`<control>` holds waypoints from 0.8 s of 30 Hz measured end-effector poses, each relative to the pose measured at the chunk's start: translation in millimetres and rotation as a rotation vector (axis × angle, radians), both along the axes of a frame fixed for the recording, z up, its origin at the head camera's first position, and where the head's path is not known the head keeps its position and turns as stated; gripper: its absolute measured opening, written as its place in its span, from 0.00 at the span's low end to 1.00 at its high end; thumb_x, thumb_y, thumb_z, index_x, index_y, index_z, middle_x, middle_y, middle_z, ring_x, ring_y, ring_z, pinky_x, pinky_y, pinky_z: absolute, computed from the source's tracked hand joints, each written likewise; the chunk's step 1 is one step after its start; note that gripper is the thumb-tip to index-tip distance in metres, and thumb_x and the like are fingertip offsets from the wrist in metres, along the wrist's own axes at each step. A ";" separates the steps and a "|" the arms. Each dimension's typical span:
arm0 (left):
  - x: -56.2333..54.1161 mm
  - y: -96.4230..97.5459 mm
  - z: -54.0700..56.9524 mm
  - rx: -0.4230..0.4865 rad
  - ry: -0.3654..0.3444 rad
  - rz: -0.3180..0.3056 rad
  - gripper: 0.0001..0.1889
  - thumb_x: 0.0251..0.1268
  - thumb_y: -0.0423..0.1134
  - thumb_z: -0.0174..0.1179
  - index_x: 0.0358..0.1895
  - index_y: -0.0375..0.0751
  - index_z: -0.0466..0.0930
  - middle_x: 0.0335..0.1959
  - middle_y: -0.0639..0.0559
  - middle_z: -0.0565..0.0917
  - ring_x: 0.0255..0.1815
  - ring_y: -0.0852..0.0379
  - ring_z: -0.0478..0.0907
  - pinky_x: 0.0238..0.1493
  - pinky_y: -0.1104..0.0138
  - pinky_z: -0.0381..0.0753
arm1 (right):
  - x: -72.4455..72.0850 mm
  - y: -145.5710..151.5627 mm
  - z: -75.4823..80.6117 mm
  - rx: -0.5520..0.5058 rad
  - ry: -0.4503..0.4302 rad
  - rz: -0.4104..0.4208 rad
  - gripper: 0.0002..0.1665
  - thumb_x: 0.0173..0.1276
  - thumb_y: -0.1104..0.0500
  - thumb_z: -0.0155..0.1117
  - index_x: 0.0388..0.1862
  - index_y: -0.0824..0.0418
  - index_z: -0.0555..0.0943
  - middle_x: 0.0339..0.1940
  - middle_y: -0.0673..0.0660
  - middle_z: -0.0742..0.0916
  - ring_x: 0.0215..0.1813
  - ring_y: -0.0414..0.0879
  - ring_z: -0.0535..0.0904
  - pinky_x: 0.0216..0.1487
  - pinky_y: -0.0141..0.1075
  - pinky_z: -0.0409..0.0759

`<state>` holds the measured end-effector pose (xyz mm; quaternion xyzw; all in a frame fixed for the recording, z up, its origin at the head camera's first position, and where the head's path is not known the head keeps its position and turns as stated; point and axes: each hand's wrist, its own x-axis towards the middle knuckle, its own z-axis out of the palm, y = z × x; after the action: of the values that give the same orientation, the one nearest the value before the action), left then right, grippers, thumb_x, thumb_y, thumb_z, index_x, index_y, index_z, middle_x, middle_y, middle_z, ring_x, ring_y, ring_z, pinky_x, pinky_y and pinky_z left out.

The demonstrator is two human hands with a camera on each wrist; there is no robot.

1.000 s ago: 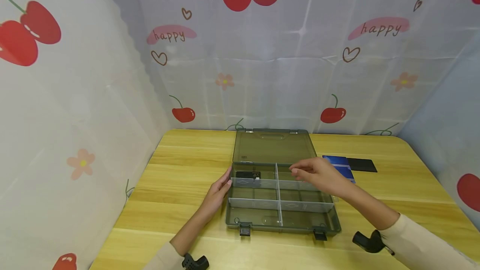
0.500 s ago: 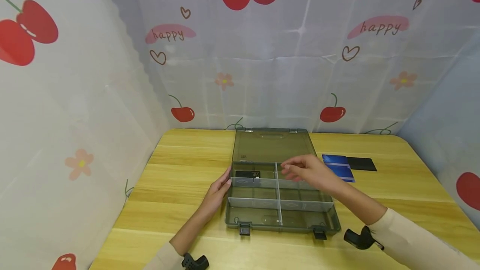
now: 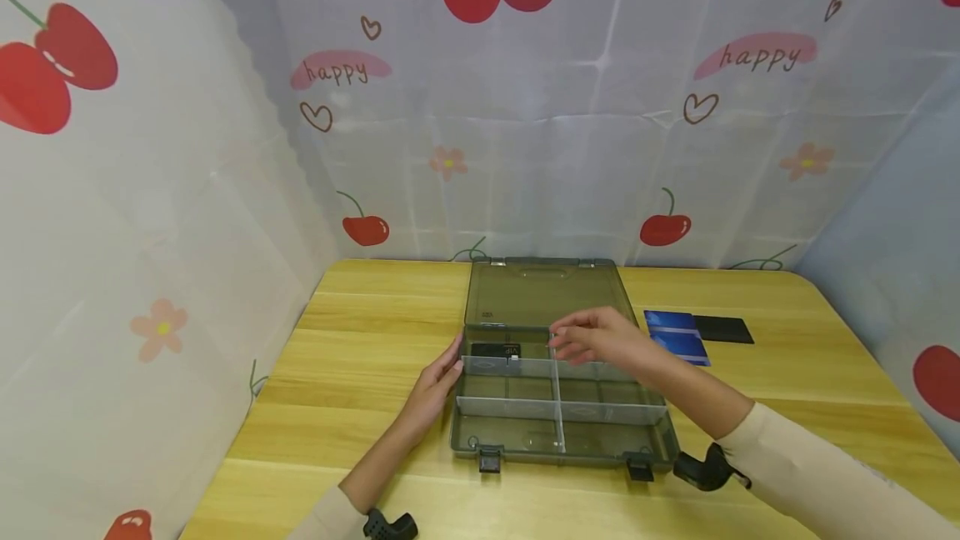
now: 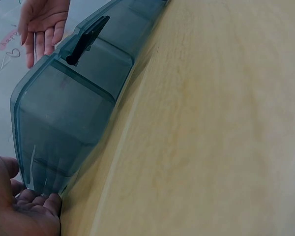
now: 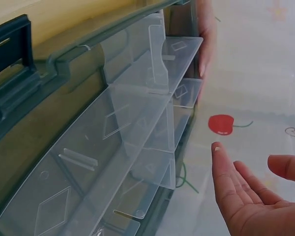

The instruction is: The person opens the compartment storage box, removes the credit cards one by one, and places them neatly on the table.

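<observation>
A translucent olive-green compartment box (image 3: 615,440) lies on the table, its lid (image 3: 551,290) folded back behind it. Clear dividers (image 3: 615,411) split it into several sections. My left hand (image 3: 429,390) holds the box's left side, thumb at the rim and fingertips against the outer wall in the left wrist view. Over the centre of the back row hovers my right hand (image 3: 603,340), empty, with loosely bent fingers and the thumb apart in the right wrist view. A black card (image 3: 491,350) marked VIP lies in the back left section. The right hand covers part of the back right section.
Right of the box, blue cards (image 3: 678,336) and a black card (image 3: 726,329) lie on the wooden table (image 3: 360,332). Two dark latches (image 3: 490,460) hang at the box's front. A cherry-print curtain (image 3: 555,148) encloses the back and sides.
My right hand has moved left above the back row, from the right section toward the middle divider. My left hand, the box and the cards stay where they were.
</observation>
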<state>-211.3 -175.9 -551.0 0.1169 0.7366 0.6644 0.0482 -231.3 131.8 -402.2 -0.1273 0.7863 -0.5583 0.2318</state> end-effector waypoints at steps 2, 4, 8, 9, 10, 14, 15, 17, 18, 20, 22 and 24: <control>0.4 0.0 0.2 -0.001 -0.003 0.000 0.29 0.84 0.43 0.46 0.81 0.42 0.53 0.82 0.50 0.52 0.82 0.48 0.45 0.80 0.54 0.48 | -1.5 -0.8 0.7 -0.015 -0.030 0.011 0.25 0.81 0.59 0.53 0.68 0.75 0.72 0.57 0.69 0.85 0.55 0.58 0.85 0.56 0.49 0.85; 0.6 0.0 0.3 -0.001 -0.005 -0.001 0.29 0.84 0.44 0.46 0.81 0.43 0.53 0.83 0.50 0.51 0.82 0.48 0.45 0.80 0.54 0.48 | -3.2 -1.5 1.2 -0.028 -0.053 0.027 0.26 0.81 0.59 0.51 0.69 0.76 0.71 0.57 0.69 0.85 0.57 0.59 0.84 0.58 0.50 0.84; 0.3 0.0 -0.1 0.003 -0.007 -0.001 0.29 0.84 0.43 0.45 0.81 0.43 0.53 0.83 0.50 0.51 0.82 0.48 0.45 0.80 0.54 0.49 | -7.4 -2.6 0.2 -0.057 -0.096 0.048 0.26 0.82 0.60 0.49 0.69 0.77 0.70 0.57 0.67 0.85 0.61 0.62 0.82 0.62 0.52 0.81; 0.0 0.1 -0.4 0.005 -0.010 -0.002 0.29 0.84 0.43 0.46 0.81 0.43 0.53 0.83 0.50 0.51 0.82 0.48 0.45 0.80 0.54 0.49 | -8.4 -3.0 -0.2 -0.065 -0.113 0.045 0.26 0.82 0.60 0.49 0.69 0.77 0.70 0.57 0.66 0.85 0.62 0.62 0.81 0.63 0.52 0.80; -0.1 0.1 -0.6 0.008 -0.012 -0.002 0.29 0.84 0.43 0.46 0.81 0.43 0.53 0.83 0.50 0.51 0.82 0.48 0.45 0.80 0.54 0.49 | -9.5 -3.5 -0.6 -0.072 -0.128 0.043 0.26 0.82 0.60 0.49 0.69 0.77 0.69 0.57 0.66 0.85 0.62 0.63 0.80 0.64 0.52 0.79; -0.3 0.6 -1.1 0.015 -0.007 -0.007 0.29 0.84 0.42 0.46 0.81 0.40 0.52 0.82 0.49 0.51 0.82 0.47 0.45 0.80 0.54 0.48 | -13.5 -4.8 -1.4 -0.094 -0.186 0.036 0.27 0.82 0.61 0.47 0.71 0.78 0.66 0.60 0.68 0.83 0.65 0.64 0.77 0.66 0.51 0.78; -0.2 0.8 -0.8 0.017 0.000 -0.010 0.29 0.84 0.41 0.46 0.81 0.39 0.52 0.82 0.47 0.51 0.82 0.46 0.44 0.80 0.53 0.48 | -14.5 -5.2 -1.4 -0.096 -0.197 0.038 0.28 0.82 0.60 0.46 0.72 0.78 0.65 0.61 0.69 0.83 0.66 0.65 0.77 0.67 0.50 0.78; 0.4 1.0 -0.1 0.015 0.004 -0.007 0.29 0.84 0.41 0.46 0.81 0.38 0.52 0.82 0.47 0.51 0.82 0.45 0.44 0.80 0.53 0.47 | -16.4 -6.4 -1.7 -0.101 -0.211 0.049 0.29 0.83 0.59 0.45 0.73 0.77 0.63 0.63 0.71 0.80 0.67 0.65 0.76 0.67 0.50 0.77; 0.8 1.0 0.5 0.014 -0.001 -0.003 0.29 0.84 0.41 0.46 0.81 0.39 0.52 0.82 0.48 0.52 0.82 0.46 0.45 0.80 0.54 0.48 | -17.4 -7.4 -1.9 -0.104 -0.218 0.055 0.29 0.84 0.58 0.44 0.74 0.77 0.62 0.65 0.72 0.79 0.68 0.65 0.75 0.67 0.49 0.77; 1.4 0.9 1.4 0.014 -0.005 -0.001 0.29 0.84 0.41 0.46 0.81 0.40 0.53 0.82 0.49 0.52 0.82 0.47 0.45 0.80 0.55 0.48 | -19.4 -9.7 -2.1 -0.107 -0.224 0.071 0.30 0.85 0.57 0.43 0.75 0.77 0.61 0.66 0.74 0.77 0.69 0.65 0.74 0.67 0.49 0.78; 1.3 0.7 2.1 0.019 -0.009 -0.001 0.29 0.84 0.41 0.46 0.81 0.40 0.52 0.82 0.49 0.52 0.82 0.47 0.46 0.79 0.55 0.49 | -21.7 -12.3 -3.0 -0.108 -0.228 0.078 0.30 0.85 0.56 0.44 0.75 0.76 0.62 0.66 0.74 0.78 0.69 0.65 0.74 0.67 0.48 0.78; 1.0 0.7 2.7 0.022 -0.008 -0.004 0.29 0.84 0.41 0.46 0.81 0.40 0.52 0.83 0.49 0.51 0.82 0.48 0.45 0.80 0.55 0.49 | -24.0 -15.0 -3.5 -0.107 -0.231 0.080 0.30 0.85 0.56 0.44 0.74 0.76 0.62 0.64 0.72 0.79 0.69 0.65 0.74 0.66 0.48 0.78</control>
<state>-210.3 -175.2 -548.3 0.1161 0.7289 0.6728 0.0512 -255.3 116.9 -405.7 -0.1053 0.7179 -0.6007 0.3358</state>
